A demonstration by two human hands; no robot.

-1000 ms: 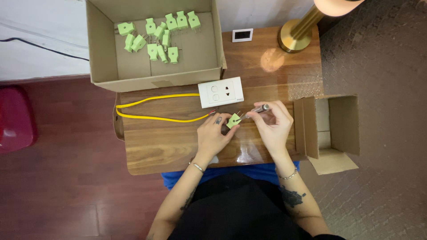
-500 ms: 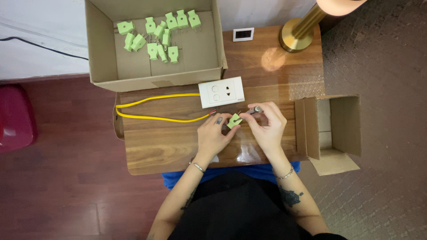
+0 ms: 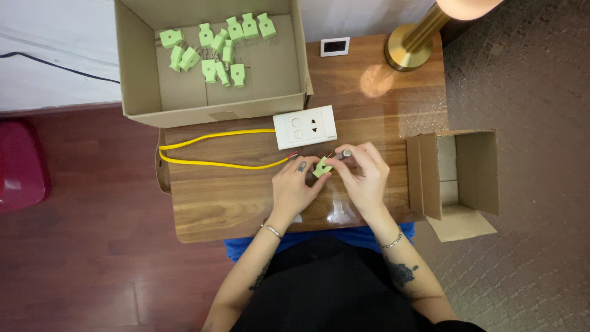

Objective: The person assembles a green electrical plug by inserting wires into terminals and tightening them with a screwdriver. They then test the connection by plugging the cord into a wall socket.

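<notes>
A small green plug point(image 3: 321, 167) is pinched between the fingertips of the left hand point(image 3: 294, 187) and the right hand point(image 3: 364, 178), just above the wooden table point(image 3: 221, 197). The left fingers are pressed together on the plug's left side; the right fingers are closed on its right side and also on a thin metal-tipped tool point(image 3: 343, 154), which is angled up and away from the plug. Whether the tool's tip is touching the plug cannot be told.

Just beyond the grip, a white wall socket plate point(image 3: 305, 126) is laid flat on the table, with nothing between it and the hands. From its lower left corner a yellow cable point(image 3: 209, 161) is run out to the left in a long loop; its bare end is seen just beside the left fingertips.

Farther beyond and to the left, a large open cardboard box point(image 3: 147, 92) is set, and a loose batch of green plugs point(image 3: 218, 46) is scattered across its floor. To the right of the grip, a smaller cardboard box point(image 3: 476, 166) is placed open at the table's edge. Beyond the grip to the right, a brass lamp base point(image 3: 409, 52) is stood on the far corner, and a small white display unit point(image 3: 335, 47) is laid beside it.
</notes>
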